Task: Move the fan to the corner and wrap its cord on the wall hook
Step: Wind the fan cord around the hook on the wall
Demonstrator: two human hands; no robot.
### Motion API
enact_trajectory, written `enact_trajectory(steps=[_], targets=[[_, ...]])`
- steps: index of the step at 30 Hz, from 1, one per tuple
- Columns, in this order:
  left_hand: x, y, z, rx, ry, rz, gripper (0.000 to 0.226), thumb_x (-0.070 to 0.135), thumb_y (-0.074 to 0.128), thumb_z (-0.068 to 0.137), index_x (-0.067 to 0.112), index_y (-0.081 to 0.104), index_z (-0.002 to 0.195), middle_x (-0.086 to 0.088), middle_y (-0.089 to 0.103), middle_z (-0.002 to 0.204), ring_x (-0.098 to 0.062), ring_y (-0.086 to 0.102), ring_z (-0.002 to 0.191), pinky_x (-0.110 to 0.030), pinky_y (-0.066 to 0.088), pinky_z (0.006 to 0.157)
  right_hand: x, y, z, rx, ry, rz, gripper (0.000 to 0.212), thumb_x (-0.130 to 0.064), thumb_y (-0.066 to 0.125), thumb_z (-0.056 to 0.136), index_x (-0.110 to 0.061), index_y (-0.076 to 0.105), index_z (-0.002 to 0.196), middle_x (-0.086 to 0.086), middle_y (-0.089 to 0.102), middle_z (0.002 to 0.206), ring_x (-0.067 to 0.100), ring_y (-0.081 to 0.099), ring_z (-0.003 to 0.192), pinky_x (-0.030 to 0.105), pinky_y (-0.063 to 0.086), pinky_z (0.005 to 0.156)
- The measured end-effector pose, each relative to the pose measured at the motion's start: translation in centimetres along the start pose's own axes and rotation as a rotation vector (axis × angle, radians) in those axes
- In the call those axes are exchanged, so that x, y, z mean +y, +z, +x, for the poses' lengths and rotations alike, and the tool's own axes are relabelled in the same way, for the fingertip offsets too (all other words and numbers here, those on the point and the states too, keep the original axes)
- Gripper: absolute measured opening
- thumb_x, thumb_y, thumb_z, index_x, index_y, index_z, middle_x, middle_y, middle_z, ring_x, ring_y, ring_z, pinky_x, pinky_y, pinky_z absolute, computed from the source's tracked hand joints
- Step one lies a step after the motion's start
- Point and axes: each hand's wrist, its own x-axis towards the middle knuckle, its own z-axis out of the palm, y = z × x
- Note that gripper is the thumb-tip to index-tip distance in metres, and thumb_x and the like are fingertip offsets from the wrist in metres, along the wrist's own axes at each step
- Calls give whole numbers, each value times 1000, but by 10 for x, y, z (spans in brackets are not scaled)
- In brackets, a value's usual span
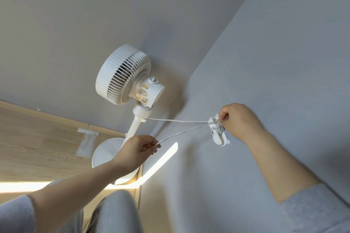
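A white pedestal fan [125, 75] stands upright in the corner where two pale walls meet, its round base [106, 153] on the wooden floor. Its white cord [176, 120] runs from the pole to a white wall hook [217, 132] on the right wall, where several turns are wound. My right hand [238, 121] pinches the cord at the hook's top. A second strand runs down and left from the hook to my left hand [135, 150], which pinches it in front of the fan's base.
Light wooden floor [37, 147] with a strip of pale tape [87, 142] lies left of the fan. A bright patch of sunlight [161, 161] falls on the right wall and floor. My grey-clad knees [115, 213] are at the bottom.
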Motion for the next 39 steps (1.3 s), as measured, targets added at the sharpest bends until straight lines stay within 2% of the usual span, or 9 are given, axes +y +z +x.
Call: enact_trajectory(steps=[3, 8, 12, 15, 19, 22, 31, 35, 39], targets=[[-1, -2, -10, -23, 2, 2, 17, 13, 59, 89, 24, 68, 79, 28, 62, 58, 6, 57, 59, -4, 40, 55, 0, 5, -14, -17, -15, -8, 26, -1, 55, 78, -19, 69, 89, -3, 51, 88, 24, 60, 88, 28, 45, 71], [-2, -4, -23, -54, 17, 23, 32, 10, 61, 87, 35, 60, 67, 31, 61, 58, 6, 57, 59, -4, 39, 56, -2, 12, -36, -28, -23, 45, 26, -5, 55, 80, -29, 66, 79, -1, 52, 86, 22, 56, 79, 24, 37, 56], [-4, -1, -29, -65, 7, 36, 28, 17, 66, 85, 39, 62, 67, 21, 65, 64, 3, 59, 66, -10, 44, 61, -3, 18, -50, -31, -21, 16, 25, -4, 53, 84, -20, 69, 95, -2, 51, 90, 19, 51, 79, 24, 38, 67], [0, 4, -34, -104, 15, 39, 14, 19, 67, 84, 31, 68, 78, 9, 69, 76, -2, 61, 75, -14, 48, 65, -5, 22, -62, -56, -15, -18, 29, -3, 51, 85, -20, 69, 99, 1, 54, 93, 21, 55, 82, 26, 42, 69], [6, 11, -39, -158, 45, 27, 10, 16, 66, 85, 24, 71, 86, 12, 68, 79, 4, 63, 77, -7, 48, 67, -7, 25, -75, -56, 24, -60, 32, -1, 47, 84, -18, 66, 103, 3, 62, 106, 24, 61, 97, 27, 44, 74], [9, 15, -41, -191, 43, 44, 9, 19, 65, 86, 19, 72, 91, 10, 71, 82, -1, 65, 82, -12, 53, 73, -8, 26, -81, -73, 55, -96, 33, -1, 46, 83, -17, 64, 106, 5, 64, 110, 25, 61, 100, 29, 47, 80], [2, 8, -45, -219, 10, 148, 11, 28, 64, 86, 21, 72, 85, 6, 72, 80, -3, 64, 74, -18, 54, 72, -16, 32, -93, -106, 98, -150, 35, -7, 48, 87, -16, 61, 119, 4, 64, 121, 25, 60, 111, 30, 48, 87], [1, 7, -45, -212, 23, 206, 10, 25, 63, 86, 23, 71, 81, 7, 70, 79, -1, 60, 68, -18, 52, 69, -20, 38, -96, -138, 115, -240, 17, -6, 47, 87, -14, 63, 91, 8, 66, 113, 27, 64, 103, 30, 47, 71], [-3, 10, -44, -213, 25, 247, 11, 23, 62, 85, 23, 73, 84, 16, 64, 73, 7, 56, 64, -12, 46, 64, -25, 45, -95, -178, 155, -284, 15, -8, 49, 89, -9, 61, 96, 9, 66, 110, 25, 65, 100, 26, 38, 64]])
